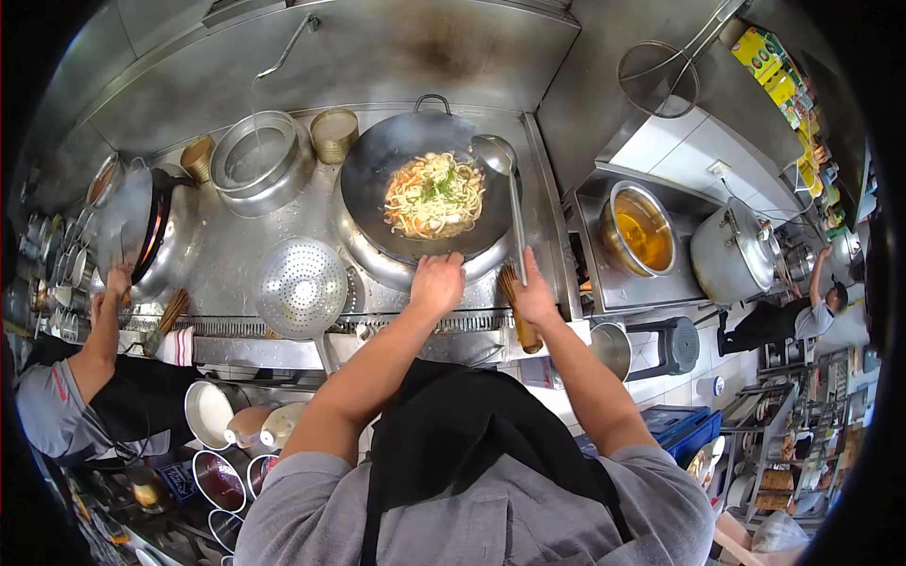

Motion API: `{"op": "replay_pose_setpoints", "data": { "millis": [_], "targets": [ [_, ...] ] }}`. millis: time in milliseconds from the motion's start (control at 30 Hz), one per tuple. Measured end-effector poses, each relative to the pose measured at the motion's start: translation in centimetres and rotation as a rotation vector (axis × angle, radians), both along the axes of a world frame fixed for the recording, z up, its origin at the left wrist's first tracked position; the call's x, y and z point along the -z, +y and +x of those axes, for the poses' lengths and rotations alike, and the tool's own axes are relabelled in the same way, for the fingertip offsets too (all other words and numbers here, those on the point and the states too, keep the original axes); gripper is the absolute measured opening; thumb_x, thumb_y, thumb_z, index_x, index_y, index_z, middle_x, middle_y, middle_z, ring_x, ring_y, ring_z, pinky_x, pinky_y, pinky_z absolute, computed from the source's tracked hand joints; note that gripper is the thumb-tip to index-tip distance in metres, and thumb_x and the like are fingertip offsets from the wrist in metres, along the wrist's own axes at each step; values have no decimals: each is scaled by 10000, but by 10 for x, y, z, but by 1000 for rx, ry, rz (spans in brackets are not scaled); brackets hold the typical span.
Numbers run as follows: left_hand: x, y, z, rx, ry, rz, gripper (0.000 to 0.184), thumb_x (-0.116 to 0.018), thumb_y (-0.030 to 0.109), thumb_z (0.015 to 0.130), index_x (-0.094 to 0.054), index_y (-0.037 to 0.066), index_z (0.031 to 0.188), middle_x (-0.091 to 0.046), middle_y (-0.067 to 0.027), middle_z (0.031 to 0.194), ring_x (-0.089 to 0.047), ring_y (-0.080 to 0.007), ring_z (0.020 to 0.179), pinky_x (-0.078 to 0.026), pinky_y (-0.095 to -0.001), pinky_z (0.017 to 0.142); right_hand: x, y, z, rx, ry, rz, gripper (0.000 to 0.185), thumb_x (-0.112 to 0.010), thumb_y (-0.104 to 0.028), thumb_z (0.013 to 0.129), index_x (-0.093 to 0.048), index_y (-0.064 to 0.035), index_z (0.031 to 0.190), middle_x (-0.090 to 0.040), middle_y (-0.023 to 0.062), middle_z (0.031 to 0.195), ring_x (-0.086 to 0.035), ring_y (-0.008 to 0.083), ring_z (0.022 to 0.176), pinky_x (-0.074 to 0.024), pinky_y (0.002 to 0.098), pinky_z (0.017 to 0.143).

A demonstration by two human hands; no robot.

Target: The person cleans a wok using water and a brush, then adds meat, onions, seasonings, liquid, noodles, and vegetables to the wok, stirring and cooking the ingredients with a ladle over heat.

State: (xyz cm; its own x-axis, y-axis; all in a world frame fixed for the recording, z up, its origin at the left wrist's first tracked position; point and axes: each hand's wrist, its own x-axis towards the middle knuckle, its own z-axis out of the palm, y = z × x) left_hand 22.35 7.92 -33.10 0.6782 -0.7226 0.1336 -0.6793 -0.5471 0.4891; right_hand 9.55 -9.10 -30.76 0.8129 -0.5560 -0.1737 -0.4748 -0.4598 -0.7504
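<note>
Noodles [436, 195] with carrot strips and green pieces lie in a dark wok [368, 160] on the stove. At its near rim my left hand [439, 283] is closed on the wok, and any handle beneath is hidden. My right hand [532, 294] is wrapped around the long handle of a steel ladle [494, 151], whose bowl rests by the wok's right inner side. A bamboo wok brush [522, 321] lies just left of that hand. Left of the wok sits a perforated strainer [302, 286].
A steel pot [260, 156] and tins [334, 135] stand at the back. Rightward are a bowl of yellow liquid [642, 231] and a lidded pot [731, 250]. A co-worker [94, 377] handles another wok at left; another person [788, 321] stands far right. A wire skimmer [659, 79] hangs upper right.
</note>
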Motion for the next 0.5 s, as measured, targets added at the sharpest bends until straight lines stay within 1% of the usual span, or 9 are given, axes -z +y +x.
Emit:
{"op": "replay_pose_setpoints", "data": {
  "millis": [33,100,167,233,300,367,400,433,500],
  "targets": [
    [8,-2,6,8,-3,2,239,-588,159,878,-579,45,1088,-668,-148,1057,-617,-325,1052,-432,-505,961,5,7,7,34,16,15,749,-528,-14,894,-184,-98,1554,-395,224,1500,-445,332,1350,-356,337,1085],
    [24,-6,18,31,-28,-168,93,-561,147,896,-569,61,931,-672,-141,820,-651,-349,832,-461,-490,814,32,3,19,-10,-15,113,756,-534,-22,891,-181,-101,1554,-420,228,1480,-467,341,1327,-372,348,1074],
    [24,-2,18,44,-62,-176,84,-550,144,902,-559,62,917,-665,-147,814,-649,-349,825,-457,-498,785,42,-2,28,-49,-55,210,762,-540,-30,888,-178,-104,1554,-444,232,1459,-490,350,1305,-388,358,1062],
    [25,0,17,64,-78,-176,78,-539,140,908,-549,62,904,-659,-152,809,-646,-349,818,-454,-507,756,22,14,28,-49,75,-87,773,-544,-39,886,-169,-125,1556,-499,258,1392,-543,390,1228,-422,398,1031],
    [25,-1,20,40,-62,-178,88,-545,143,904,-534,60,879,-660,-147,810,-643,-357,820,-441,-518,746,15,21,46,9,103,-95,788,-559,-47,883,-163,-140,1557,-531,281,1335,-559,428,1178,-434,432,1016],
    [24,-3,23,40,-55,-195,88,-547,147,905,-537,61,883,-659,-144,813,-641,-355,829,-440,-512,757,1,22,63,-11,239,-123,798,-572,-68,880,-162,-160,1557,-535,284,1322,-554,444,1164,-429,453,1018],
    [26,0,22,42,-35,-197,89,-548,150,905,-540,63,887,-659,-141,817,-639,-353,837,-439,-506,767,12,11,66,-104,143,-193,807,-579,-113,885,-155,-233,1560,-586,272,1255,-590,431,1114,-451,473,985],
    [29,4,21,43,-30,-190,89,-548,150,905,-540,63,887,-659,-141,817,-639,-353,837,-439,-506,767,24,0,61,-103,147,-186,807,-579,-113,885,-155,-233,1560,-586,272,1255,-590,431,1114,-451,473,985],
    [32,5,23,47,-49,-244,89,-555,159,902,-546,70,897,-660,-137,838,-634,-342,874,-432,-489,805,-8,3,48,-179,336,-480,783,-530,-127,892,-156,-304,1556,-662,249,1086,-641,396,1025,-499,474,897]
  ]
}}
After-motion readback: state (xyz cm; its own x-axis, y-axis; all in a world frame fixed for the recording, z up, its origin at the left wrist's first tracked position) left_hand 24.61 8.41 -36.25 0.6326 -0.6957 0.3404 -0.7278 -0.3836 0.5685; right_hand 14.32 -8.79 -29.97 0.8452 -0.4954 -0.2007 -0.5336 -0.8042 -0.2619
